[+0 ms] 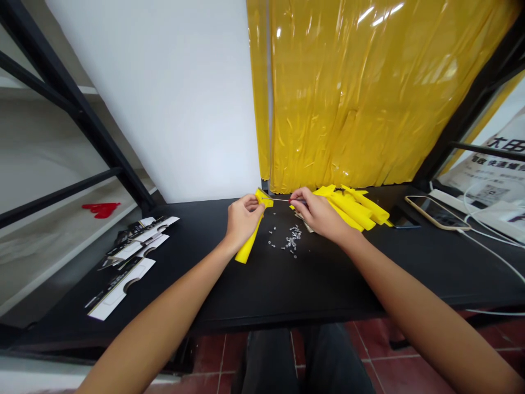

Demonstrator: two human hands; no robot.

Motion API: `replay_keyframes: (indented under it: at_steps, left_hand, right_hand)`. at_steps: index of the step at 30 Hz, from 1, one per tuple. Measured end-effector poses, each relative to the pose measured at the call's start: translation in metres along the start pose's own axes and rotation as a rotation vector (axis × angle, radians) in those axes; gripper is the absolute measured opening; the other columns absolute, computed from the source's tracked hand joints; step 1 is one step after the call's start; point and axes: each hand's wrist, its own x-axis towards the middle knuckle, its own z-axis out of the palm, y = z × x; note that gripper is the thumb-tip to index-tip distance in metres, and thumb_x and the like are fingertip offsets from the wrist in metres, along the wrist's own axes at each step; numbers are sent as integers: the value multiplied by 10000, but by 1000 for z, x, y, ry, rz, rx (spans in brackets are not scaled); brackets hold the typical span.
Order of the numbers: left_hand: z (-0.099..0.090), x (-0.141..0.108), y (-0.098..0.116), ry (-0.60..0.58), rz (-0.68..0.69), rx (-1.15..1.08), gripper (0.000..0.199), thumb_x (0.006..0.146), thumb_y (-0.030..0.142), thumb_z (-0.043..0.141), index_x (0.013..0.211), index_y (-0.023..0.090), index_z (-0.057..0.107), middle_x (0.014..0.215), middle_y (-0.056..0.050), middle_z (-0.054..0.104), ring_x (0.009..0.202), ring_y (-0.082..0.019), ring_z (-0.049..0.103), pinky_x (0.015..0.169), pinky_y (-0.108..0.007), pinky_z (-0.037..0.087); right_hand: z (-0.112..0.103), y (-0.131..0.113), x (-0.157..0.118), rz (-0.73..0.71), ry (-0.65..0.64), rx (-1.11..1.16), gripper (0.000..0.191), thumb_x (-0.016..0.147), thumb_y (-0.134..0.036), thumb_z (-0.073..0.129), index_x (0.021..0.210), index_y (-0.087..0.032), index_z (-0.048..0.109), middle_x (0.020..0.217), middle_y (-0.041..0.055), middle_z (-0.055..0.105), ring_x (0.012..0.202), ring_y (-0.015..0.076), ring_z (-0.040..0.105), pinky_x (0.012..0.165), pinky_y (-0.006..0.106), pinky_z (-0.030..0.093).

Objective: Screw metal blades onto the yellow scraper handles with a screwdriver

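My left hand (pixel 243 217) is closed round a yellow plastic handle-like part (pixel 246 249), its wider end pointing up and away from me. In my right hand (pixel 314 212) is a screwdriver (pixel 281 200), held level between the fingers. Its thin shaft runs left to the wide end of the yellow part; whether the tip sits in a screw is too small to tell. On the table between my hands lie loose small screws and nuts (pixel 293 238). Behind my right hand is a pile of similar yellow parts (pixel 356 208).
Folded black-and-white cards (pixel 123 284) lie on the black table (pixel 336 290) at left. A phone (pixel 437 212) and white cables (pixel 492 254) are at right. Yellow plastic curtain (pixel 361 109) and white board (pixel 172 98) stand behind. A red item (pixel 101 209) rests on the left shelf.
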Motion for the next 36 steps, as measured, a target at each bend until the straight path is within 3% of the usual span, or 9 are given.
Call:
replay_keyframes:
  at_steps: [3,5,10,13,16,21,26,32,36]
  left_hand:
    - [-1,-1,1,7,59,82,92,787,245,711,856,185,700,879,-50,760,837,-211,750,733,-322,638]
    - [-1,-3,1,-9,80,128,98,801,250,703,876,187,712,903,-51,767,860,-216,752,773,-337,635]
    - [-1,-5,-1,12,105,158,110,834,270,689,909,193,714,925,-49,773,868,-217,754,823,-359,630]
    - [-2,-5,0,40,137,172,101,841,275,694,908,202,712,931,-41,773,879,-211,752,839,-355,627]
    - [-2,-6,4,63,165,184,110,842,276,699,926,204,711,935,-37,773,866,-203,750,809,-336,629]
    - [-4,-6,9,108,182,218,114,866,273,674,949,205,711,953,-39,777,883,-196,748,795,-303,608]
    - [-4,-8,13,134,194,329,136,871,289,667,973,215,721,969,-32,775,790,-174,736,682,-252,572]
    - [-4,-10,20,157,225,363,153,879,289,655,990,207,722,955,-24,769,730,-152,713,656,-231,540]
    - [-4,-11,20,154,239,388,160,881,294,658,1000,211,724,955,-25,772,790,-168,724,680,-236,540]
  right_hand:
    - [2,1,1,60,41,-54,271,1023,-425,460,986,-231,645,793,32,728,727,213,683,714,321,460]
    - [1,0,1,62,67,-48,293,1025,-441,449,981,-230,648,856,50,742,765,222,692,716,323,457]
    - [2,-1,0,19,22,22,267,997,-397,498,1189,-213,521,1059,98,719,852,223,683,716,314,471]
    - [3,3,0,43,9,-95,237,1030,-396,418,1047,-215,571,974,93,728,845,242,680,723,330,448]
    - [4,2,0,94,2,-175,358,1054,-430,331,899,-223,578,855,72,722,788,247,676,696,333,418]
    - [3,-8,-2,59,-7,-42,252,1004,-436,473,1147,-231,511,975,69,717,797,225,670,683,307,441]
    - [6,-6,-2,69,-16,-136,306,1053,-409,332,948,-237,562,886,73,714,798,239,667,700,318,423]
    - [9,-7,-3,51,-30,-32,234,1001,-432,476,1111,-229,511,945,68,707,806,225,661,681,298,431]
    - [10,-7,-3,72,-31,-107,286,1043,-410,368,945,-230,568,855,60,707,778,226,656,701,313,409]
